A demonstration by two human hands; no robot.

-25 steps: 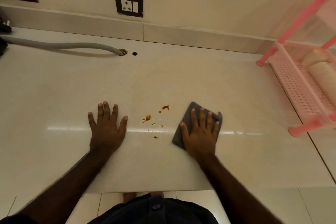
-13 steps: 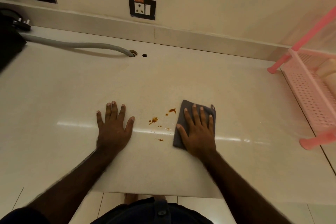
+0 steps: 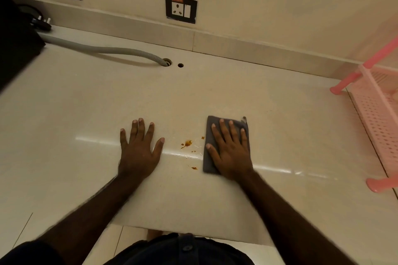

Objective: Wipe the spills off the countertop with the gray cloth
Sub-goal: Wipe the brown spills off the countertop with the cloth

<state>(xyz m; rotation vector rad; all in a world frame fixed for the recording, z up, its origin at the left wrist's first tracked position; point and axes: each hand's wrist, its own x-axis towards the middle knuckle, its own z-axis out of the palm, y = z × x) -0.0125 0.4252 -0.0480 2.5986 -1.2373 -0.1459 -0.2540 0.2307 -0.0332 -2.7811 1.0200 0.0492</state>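
Note:
A folded gray cloth [image 3: 210, 131] lies flat on the cream countertop [image 3: 215, 92]. My right hand [image 3: 231, 150] presses down on it with the fingers spread. Just left of the cloth are brown spills [image 3: 187, 143]: one larger blot, a small spot near the cloth's edge and a drop closer to me. My left hand [image 3: 140, 150] rests flat on the counter left of the spills, fingers apart, holding nothing.
A gray corrugated hose [image 3: 103, 49] runs across the back of the counter into a hole [image 3: 167, 62], with a smaller hole beside it. A dark appliance [image 3: 15, 49] stands at far left. A pink plastic rack [image 3: 377, 118] stands at right. Two wall sockets are above.
My right hand has slid the cloth to the left, up to the spills, and the cloth's edge now covers the upper right spot. My left hand has stayed flat.

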